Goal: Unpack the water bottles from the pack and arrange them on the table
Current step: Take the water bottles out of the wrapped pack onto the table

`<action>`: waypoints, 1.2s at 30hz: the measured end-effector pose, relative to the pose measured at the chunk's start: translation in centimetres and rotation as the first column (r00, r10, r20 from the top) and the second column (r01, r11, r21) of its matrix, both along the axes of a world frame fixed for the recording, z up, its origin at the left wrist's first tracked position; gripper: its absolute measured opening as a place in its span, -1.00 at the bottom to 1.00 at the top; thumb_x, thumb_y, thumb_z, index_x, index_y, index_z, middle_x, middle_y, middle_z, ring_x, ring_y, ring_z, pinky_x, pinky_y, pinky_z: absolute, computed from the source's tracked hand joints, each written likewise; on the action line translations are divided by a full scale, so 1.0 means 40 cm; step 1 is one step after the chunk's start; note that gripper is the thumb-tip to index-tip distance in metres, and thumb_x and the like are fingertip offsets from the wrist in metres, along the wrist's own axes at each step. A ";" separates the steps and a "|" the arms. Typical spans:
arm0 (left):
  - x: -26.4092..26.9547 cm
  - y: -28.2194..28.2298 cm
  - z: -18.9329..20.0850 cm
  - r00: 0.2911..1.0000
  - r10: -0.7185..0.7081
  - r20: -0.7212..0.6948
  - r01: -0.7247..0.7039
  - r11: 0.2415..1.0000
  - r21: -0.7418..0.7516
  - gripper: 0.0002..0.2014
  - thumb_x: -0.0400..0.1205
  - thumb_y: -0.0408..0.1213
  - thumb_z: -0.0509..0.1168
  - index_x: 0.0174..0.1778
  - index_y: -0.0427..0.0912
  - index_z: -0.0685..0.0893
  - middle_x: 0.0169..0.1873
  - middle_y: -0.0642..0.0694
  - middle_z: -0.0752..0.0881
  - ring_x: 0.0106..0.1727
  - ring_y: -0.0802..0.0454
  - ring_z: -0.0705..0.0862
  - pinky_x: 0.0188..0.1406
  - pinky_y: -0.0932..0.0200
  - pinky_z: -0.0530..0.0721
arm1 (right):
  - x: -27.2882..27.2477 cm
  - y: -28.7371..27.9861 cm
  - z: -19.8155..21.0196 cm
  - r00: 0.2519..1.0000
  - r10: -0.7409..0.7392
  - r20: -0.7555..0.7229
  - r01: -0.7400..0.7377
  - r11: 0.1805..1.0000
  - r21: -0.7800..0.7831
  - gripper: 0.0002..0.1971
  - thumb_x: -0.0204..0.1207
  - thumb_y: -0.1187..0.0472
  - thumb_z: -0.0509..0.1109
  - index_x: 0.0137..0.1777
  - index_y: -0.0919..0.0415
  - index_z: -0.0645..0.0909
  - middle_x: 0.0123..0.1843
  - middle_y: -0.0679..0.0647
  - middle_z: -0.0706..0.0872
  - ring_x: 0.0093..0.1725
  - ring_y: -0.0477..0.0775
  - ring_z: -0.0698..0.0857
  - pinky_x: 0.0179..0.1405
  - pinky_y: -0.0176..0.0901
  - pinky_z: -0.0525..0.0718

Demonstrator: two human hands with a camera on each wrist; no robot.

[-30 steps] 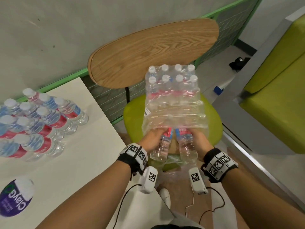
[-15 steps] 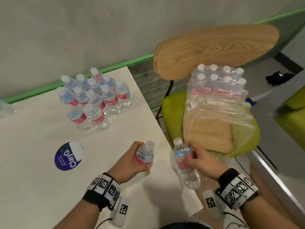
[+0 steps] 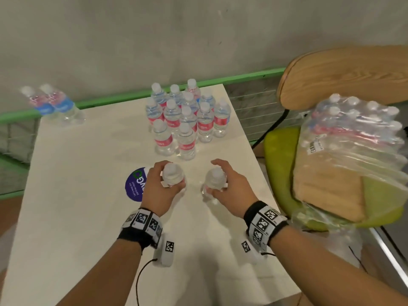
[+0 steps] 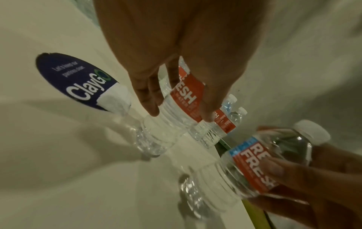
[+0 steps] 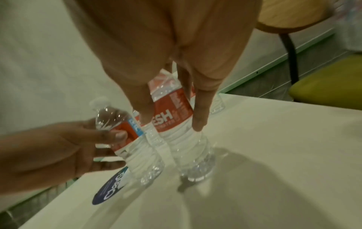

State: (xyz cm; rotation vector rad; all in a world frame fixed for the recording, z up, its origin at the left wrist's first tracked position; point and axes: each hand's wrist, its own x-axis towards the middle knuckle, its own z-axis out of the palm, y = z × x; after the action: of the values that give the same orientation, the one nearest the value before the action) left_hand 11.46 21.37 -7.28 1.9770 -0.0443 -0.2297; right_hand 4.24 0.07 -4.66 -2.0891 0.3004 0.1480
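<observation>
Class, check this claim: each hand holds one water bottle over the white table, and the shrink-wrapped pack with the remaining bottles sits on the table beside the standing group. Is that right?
Not quite. The left hand and right hand each grip a bottle over the table, but the pack lies on the green chair next to the table, not on it. The head view shows this.

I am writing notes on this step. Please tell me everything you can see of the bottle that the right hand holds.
The bottle in the right hand is small, of clear ribbed plastic, with a white cap and a red and blue label reading partly "FRESH". It looks full and sealed. The right hand grips it around the label, fingers and thumb curled. It stands nearly upright, low over the white table or just touching it, near the table's right edge, beside the bottle in the left hand.
</observation>
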 end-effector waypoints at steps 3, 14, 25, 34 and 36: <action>0.053 0.008 -0.023 0.998 0.032 0.048 -0.036 0.996 0.076 -0.36 0.29 -0.14 0.63 0.26 0.12 0.54 0.15 -0.02 0.64 0.10 0.05 0.69 0.17 -0.05 0.70 | 0.065 0.035 -0.015 0.999 0.005 0.040 -0.001 0.995 -0.098 -0.39 0.41 0.21 0.53 0.44 -0.08 0.42 0.24 -0.03 0.68 0.23 0.04 0.65 0.27 -0.04 0.63; 0.157 -0.036 -0.001 0.986 -0.003 0.165 -0.029 0.981 0.193 -0.40 0.36 -0.22 0.57 0.31 -0.02 0.53 0.07 -0.06 0.61 0.12 -0.12 0.65 0.14 0.01 0.63 | 0.272 0.035 -0.030 0.989 -0.136 0.056 0.142 0.980 -0.140 -0.45 0.42 0.25 0.51 0.40 0.05 0.45 0.23 0.06 0.68 0.23 0.12 0.66 0.20 -0.12 0.60; 0.172 -0.047 -0.001 0.986 -0.037 0.162 -0.006 0.966 0.258 -0.40 0.39 -0.24 0.55 0.34 -0.13 0.52 0.15 -0.15 0.61 0.18 -0.11 0.60 0.09 0.22 0.46 | 0.331 0.018 -0.037 0.989 -0.128 0.076 0.141 0.969 -0.203 -0.37 0.43 0.21 0.53 0.47 0.02 0.36 0.31 0.05 0.67 0.28 0.16 0.65 0.16 -0.23 0.48; 0.140 -0.026 -0.010 1.000 0.027 -0.010 -0.027 0.999 -0.021 -0.28 0.40 -0.28 0.58 0.46 0.02 0.42 0.32 -0.05 0.59 0.23 -0.02 0.68 0.17 0.01 0.73 | 0.301 -0.005 -0.021 0.996 -0.075 0.040 0.077 0.994 -0.077 -0.24 0.39 0.18 0.57 0.53 -0.14 0.29 0.35 -0.07 0.64 0.29 0.03 0.62 0.29 -0.07 0.58; 0.125 -0.017 -0.022 0.994 0.083 -0.064 -0.086 0.996 -0.038 -0.20 0.37 -0.30 0.61 0.49 0.05 0.38 0.33 -0.01 0.54 0.19 0.02 0.68 0.10 0.09 0.74 | 0.280 -0.019 -0.002 1.000 -0.011 0.025 0.012 0.998 -0.069 -0.12 0.36 0.19 0.62 0.59 -0.11 0.21 0.38 -0.11 0.59 0.26 -0.09 0.56 0.27 -0.15 0.51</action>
State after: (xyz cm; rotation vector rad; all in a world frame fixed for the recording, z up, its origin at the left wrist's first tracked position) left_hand 16.44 20.70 -8.15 1.9251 0.0742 -0.2336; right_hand 15.45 -0.69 -4.75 -2.1553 0.3064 0.1066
